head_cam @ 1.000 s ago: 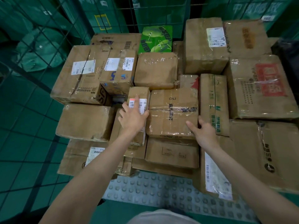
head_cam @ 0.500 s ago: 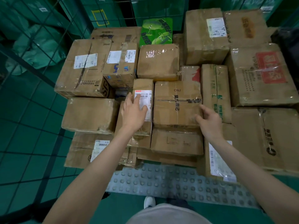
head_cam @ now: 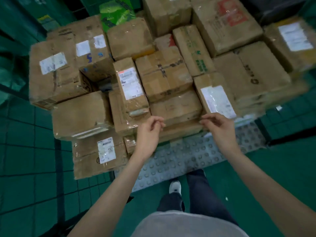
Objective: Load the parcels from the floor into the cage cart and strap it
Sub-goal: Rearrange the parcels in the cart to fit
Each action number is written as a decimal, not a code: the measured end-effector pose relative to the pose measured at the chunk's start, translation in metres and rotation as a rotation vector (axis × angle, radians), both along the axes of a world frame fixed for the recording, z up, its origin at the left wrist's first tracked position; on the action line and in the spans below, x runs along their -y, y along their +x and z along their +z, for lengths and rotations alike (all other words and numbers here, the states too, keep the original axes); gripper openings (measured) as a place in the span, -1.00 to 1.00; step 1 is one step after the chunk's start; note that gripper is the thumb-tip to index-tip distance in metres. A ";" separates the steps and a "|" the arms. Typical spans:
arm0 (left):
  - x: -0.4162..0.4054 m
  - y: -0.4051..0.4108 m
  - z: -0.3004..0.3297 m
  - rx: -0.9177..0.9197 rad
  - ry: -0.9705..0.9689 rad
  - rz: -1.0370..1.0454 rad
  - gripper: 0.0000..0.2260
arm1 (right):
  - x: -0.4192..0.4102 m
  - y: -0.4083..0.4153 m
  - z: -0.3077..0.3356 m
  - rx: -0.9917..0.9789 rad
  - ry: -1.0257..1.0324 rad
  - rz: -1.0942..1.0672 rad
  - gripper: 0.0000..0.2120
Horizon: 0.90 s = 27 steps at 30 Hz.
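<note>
- Hands: left hand (head_cam: pixel 150 129) and right hand (head_cam: pixel 218 124) hover at the stack's near edge, fingers loosely curled, holding nothing.
- Parcels (head_cam: pixel 164 76) sit packed on the cart floor (head_cam: pixel 188 151), mesh wall (head_cam: pixel 25 151) at left.
- Loading looks finished or paused; next comes another parcel or the strap, neither in view.

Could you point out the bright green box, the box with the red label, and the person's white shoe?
green box (head_cam: pixel 118 16), head view, on its printed top face.
box with the red label (head_cam: pixel 213 33), head view, on bare cardboard left of the label.
white shoe (head_cam: pixel 175 186), head view, on its toe.
</note>
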<state>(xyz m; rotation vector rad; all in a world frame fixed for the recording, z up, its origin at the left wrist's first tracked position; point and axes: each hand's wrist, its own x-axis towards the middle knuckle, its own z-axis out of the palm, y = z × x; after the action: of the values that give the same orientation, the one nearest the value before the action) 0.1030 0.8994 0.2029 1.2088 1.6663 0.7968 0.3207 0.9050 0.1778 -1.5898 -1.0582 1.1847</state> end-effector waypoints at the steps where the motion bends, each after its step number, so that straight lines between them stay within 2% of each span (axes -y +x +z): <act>1: 0.008 0.008 -0.004 0.006 -0.017 -0.039 -0.78 | 0.018 0.006 -0.002 -0.010 -0.011 -0.034 -0.75; 5: 0.034 0.046 -0.015 0.028 -0.060 -0.185 -0.75 | 0.084 0.033 -0.014 -0.046 -0.076 -0.175 -0.78; 14: 0.098 0.174 -0.028 -0.014 -0.137 -0.591 -0.78 | 0.230 0.121 -0.020 -0.088 -0.096 -0.670 -0.70; 21: 0.182 0.313 -0.034 -0.018 -0.162 -0.847 -0.73 | 0.361 0.219 -0.017 -0.094 -0.153 -0.992 -0.73; 27: 0.281 0.448 -0.038 0.019 -0.188 -0.994 -0.70 | 0.477 0.316 -0.010 -0.094 -0.177 -1.175 -0.75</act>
<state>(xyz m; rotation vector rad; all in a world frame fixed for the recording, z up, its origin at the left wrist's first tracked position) 0.5513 0.6181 0.1647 1.6361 0.8861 0.0268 0.6369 0.4280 0.1681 -1.8133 0.1412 0.5080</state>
